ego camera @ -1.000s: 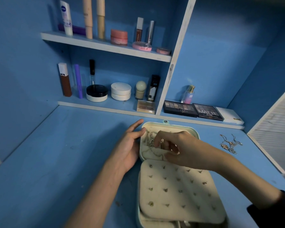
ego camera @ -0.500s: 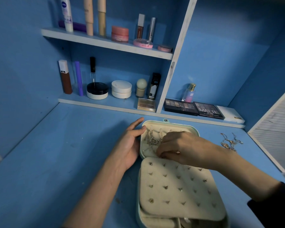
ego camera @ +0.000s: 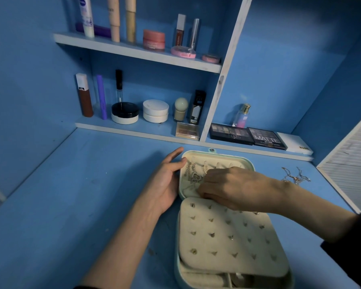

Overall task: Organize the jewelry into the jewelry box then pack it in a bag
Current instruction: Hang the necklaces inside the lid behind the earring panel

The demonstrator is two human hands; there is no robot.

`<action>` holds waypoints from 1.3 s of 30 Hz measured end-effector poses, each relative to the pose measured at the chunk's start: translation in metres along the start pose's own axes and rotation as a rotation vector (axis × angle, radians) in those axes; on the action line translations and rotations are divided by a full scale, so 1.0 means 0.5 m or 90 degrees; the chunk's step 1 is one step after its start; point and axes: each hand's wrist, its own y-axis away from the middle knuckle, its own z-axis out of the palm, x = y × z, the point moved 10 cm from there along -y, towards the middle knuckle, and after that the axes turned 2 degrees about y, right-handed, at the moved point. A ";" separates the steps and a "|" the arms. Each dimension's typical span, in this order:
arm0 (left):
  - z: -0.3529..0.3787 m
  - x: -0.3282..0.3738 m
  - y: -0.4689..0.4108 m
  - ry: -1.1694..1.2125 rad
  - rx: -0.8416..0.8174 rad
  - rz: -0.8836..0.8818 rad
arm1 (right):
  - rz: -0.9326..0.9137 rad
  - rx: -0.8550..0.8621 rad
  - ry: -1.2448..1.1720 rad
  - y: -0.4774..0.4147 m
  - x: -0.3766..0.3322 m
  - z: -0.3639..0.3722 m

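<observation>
An open pale-green jewelry box [ego camera: 227, 156] lies on the blue desk. Its cream earring panel [ego camera: 227, 236] is nearest me and holds several studs. Necklaces [ego camera: 194, 174] hang from hooks inside the raised lid. My left hand [ego camera: 165, 184] rests with straight fingers against the lid's left edge. My right hand [ego camera: 231, 186] reaches into the lid, its fingers curled down at the lower pocket, where they pinch a thin necklace chain [ego camera: 187, 188]. The fingertips are partly hidden. A tangle of loose necklaces [ego camera: 295, 176] lies on the desk to the right of the box.
Shelves behind the box carry cosmetics: bottles, jars [ego camera: 155, 111] and a perfume bottle [ego camera: 241, 115]. Eyeshadow palettes [ego camera: 266, 138] and a white box [ego camera: 296, 143] lie on the low ledge. A white slatted panel [ego camera: 350, 161] borders the desk at right.
My right hand has moved down from the hooks toward the lid's lower pocket, drawing the chain with it. My left hand has stayed against the lid.
</observation>
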 end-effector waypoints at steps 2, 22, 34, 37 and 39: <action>0.000 0.000 0.001 0.000 0.001 -0.001 | 0.010 -0.002 0.002 0.003 0.000 0.006; 0.002 0.002 0.001 0.017 0.006 0.000 | 0.394 0.095 -0.268 0.010 0.100 0.001; 0.001 0.001 0.001 0.018 0.005 -0.005 | 0.354 0.069 -0.331 0.009 0.088 0.002; 0.002 0.002 0.000 0.019 0.005 -0.004 | 0.369 0.091 -0.328 0.014 0.095 0.002; 0.002 0.002 0.000 0.016 0.007 -0.003 | 0.374 0.089 -0.322 0.014 0.094 0.003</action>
